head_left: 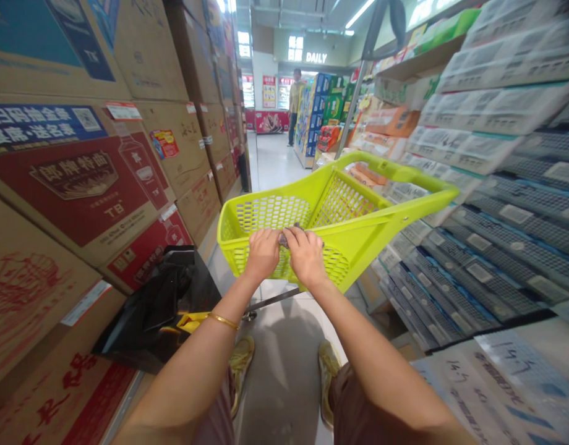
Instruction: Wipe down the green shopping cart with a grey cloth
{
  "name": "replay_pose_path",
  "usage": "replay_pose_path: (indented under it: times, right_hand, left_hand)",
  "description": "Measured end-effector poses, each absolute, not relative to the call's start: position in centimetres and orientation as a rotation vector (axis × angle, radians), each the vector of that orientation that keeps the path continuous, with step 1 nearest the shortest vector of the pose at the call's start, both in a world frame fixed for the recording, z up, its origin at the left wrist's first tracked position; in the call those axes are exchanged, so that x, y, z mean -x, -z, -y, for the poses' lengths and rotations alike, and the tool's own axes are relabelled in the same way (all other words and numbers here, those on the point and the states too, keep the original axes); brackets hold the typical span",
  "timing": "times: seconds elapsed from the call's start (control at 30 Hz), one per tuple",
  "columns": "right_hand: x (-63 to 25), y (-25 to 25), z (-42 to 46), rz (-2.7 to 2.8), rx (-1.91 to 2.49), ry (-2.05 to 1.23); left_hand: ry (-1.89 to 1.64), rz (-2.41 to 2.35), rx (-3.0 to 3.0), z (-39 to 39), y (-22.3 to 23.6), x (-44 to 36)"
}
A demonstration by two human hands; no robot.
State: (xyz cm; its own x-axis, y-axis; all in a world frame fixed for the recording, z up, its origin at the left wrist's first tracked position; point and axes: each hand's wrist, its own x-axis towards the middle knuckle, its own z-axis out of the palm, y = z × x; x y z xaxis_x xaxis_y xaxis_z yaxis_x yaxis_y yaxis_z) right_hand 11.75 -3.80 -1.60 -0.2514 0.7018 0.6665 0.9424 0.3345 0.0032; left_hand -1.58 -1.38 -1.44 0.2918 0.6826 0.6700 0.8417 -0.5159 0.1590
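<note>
A bright yellow-green shopping cart (354,232) with perforated basket walls stands sideways in front of me, its handle to the right. My left hand (262,252) is closed at the near rim of the basket, fingers curled over the edge. Close beside it, my right hand (307,254) is closed at the same rim. Between and under the fingers shows a small crumpled dark grey cloth (283,239), pressed to the rim; most of it is hidden by my hands. Inside the basket, the part that I can see shows bare perforated walls.
Stacked cartons (80,179) wall the left side. A black bin-like container (173,296) with something yellow stands by my left forearm. Shelves of packaged goods (493,210) rise on the right. Farther down the aisle a person (294,102) stands near a product display (312,117).
</note>
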Motion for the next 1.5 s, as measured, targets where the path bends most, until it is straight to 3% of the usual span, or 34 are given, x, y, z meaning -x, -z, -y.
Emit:
replay_pose_path:
  times: [0.4,1.03,1.5]
  right_hand:
    - [-15.0,2.0,3.7,1.733,1.445,0.471]
    - [-13.5,8.1,5.3,2.295,1.162,0.547]
    - [-13.1,4.0,4.3,1.883,1.123,0.610]
  left_hand:
    - [0.999,1.300,2.404,1.5,2.0,2.0]
    - [0.912,1.139,2.247,4.5,7.0,4.4]
    - [0.834,1.269,2.075,5.4,8.8,2.9]
